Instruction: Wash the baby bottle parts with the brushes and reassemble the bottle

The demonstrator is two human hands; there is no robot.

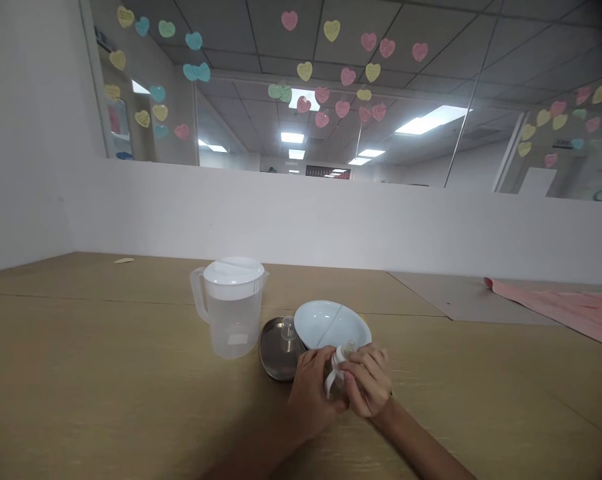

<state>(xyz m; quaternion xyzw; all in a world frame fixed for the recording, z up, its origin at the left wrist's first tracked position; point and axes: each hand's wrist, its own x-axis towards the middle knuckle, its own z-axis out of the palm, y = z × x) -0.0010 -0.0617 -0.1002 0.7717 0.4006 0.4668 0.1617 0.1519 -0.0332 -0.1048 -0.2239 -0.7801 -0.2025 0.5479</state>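
Note:
Both my hands are on a baby bottle [337,363] with a white collar, a white side handle and a pale teat on top. My left hand [311,390] is wrapped round the bottle's body from the left. At the collar, the fingers of my right hand [368,380] are closed from the right, just below the teat. Most of the bottle's body is hidden by my hands. Just beyond them is a white bowl [321,320], with a thin dark line across its inside. A clear dome cap [288,328] sits on a metal tray [275,360] left of the bowl.
A lidded translucent pitcher [235,313] stands left of the tray, its handle to the left. Pink cloth [555,303] lies at the far right on a grey sheet [431,293]. Behind the table [131,373] rises a white wall [301,220] with a window above.

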